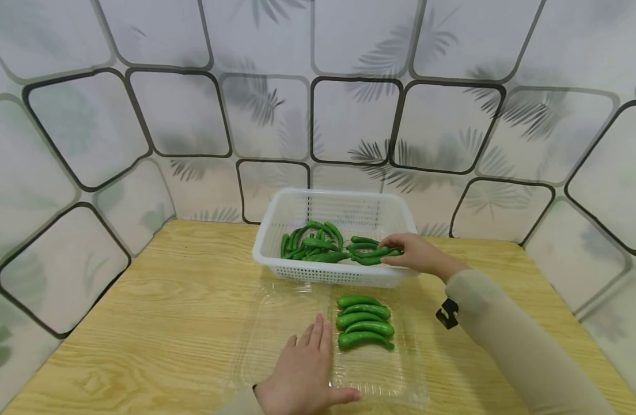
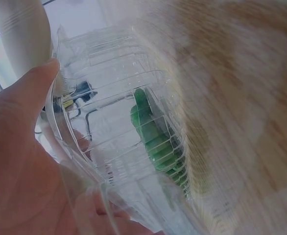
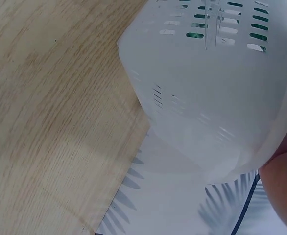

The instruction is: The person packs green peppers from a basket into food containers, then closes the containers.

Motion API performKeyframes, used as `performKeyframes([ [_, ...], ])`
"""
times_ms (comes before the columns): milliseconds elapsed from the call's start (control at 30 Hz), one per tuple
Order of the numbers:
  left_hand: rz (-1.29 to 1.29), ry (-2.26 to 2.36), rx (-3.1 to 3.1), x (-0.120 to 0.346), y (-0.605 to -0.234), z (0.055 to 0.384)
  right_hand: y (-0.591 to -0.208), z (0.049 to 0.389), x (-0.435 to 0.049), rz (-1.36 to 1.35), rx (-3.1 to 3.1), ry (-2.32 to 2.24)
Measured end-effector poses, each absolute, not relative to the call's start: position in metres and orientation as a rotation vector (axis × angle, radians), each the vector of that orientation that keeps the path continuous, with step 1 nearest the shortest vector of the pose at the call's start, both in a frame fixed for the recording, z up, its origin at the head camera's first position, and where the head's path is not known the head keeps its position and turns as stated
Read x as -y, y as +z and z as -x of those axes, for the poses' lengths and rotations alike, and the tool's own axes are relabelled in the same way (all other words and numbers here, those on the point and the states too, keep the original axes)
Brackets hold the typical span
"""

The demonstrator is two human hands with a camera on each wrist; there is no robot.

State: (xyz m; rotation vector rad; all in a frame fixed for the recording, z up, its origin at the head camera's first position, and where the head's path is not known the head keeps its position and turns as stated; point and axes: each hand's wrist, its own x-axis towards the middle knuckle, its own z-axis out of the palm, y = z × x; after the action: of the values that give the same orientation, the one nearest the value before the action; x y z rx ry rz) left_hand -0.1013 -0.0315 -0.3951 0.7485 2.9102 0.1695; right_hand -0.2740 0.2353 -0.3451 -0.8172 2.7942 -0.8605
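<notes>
My right hand [image 1: 412,252] reaches over the right rim of a white plastic basket [image 1: 344,276], fingers and thumb round the end of a green chili pepper [image 1: 376,252]. In the right wrist view the basket wall hides its fingertips. More green peppers [image 1: 318,245] lie heaped in the basket's left half. Nearer me lies an opened clear plastic clamshell box [image 1: 370,377]. In its right half several green peppers [image 1: 364,317] lie side by side in a column. My left hand [image 1: 303,366] rests over the box's middle fold, fingers straight and thumb spread to the right.
The wooden table [image 1: 183,300] carries both containers. Patterned wall covering [image 1: 359,121] rises behind the basket and at both sides. A small black and yellow device [image 1: 447,314] sits at the right wrist.
</notes>
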Motion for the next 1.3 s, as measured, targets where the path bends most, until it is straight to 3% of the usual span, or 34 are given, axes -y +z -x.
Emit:
performKeyframes([
  [1300, -0.767, 0.197, -2.890, 0.033, -0.395, 0.102, -0.336, 0.248, -0.247, 0.769, -2.819, -1.029],
])
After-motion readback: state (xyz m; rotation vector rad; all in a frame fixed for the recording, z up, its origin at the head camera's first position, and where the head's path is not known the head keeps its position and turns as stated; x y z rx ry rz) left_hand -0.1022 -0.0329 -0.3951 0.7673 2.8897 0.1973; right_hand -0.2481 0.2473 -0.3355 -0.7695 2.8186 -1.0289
